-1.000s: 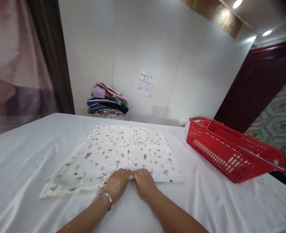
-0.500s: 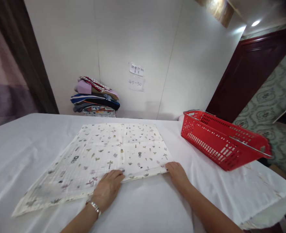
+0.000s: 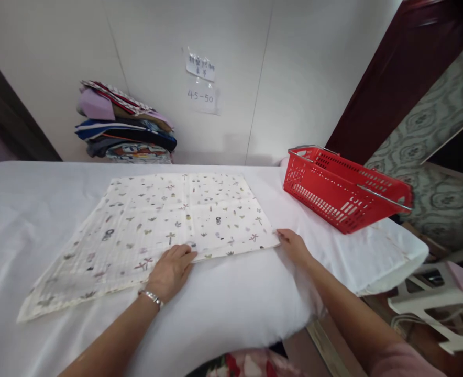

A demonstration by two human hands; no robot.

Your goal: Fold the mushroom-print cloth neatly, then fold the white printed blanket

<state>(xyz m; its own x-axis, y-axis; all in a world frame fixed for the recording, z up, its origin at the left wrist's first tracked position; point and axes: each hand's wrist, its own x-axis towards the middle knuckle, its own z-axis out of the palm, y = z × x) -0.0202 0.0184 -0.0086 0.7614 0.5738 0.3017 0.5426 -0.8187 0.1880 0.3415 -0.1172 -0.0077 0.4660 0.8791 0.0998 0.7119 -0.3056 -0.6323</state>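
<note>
A cream muslin cloth [image 3: 204, 209] printed with small plants and animals lies spread on the white-covered table, creased through its middle. My left hand [image 3: 172, 269], with a bracelet at the wrist, rests flat on the cloth's near edge, fingers stretched out. At the near right corner, my right hand [image 3: 294, 246] pinches the cloth's edge between thumb and fingers. The cloth's near left corner reaches far out to the left, and its near edge between my hands runs nearly straight.
A red plastic basket [image 3: 341, 193] with metal handles stands at the right of the table. Folded fabrics [image 3: 125, 125] are piled at the back left against the white wall. Paper notes [image 3: 202, 97] hang on the wall. A white stool [image 3: 439, 298] is on the floor at right.
The view has tipped downward, showing the table's near edge and the stool. My right hand has shifted slightly outward at the cloth's corner; my left hand stays on the near edge.
</note>
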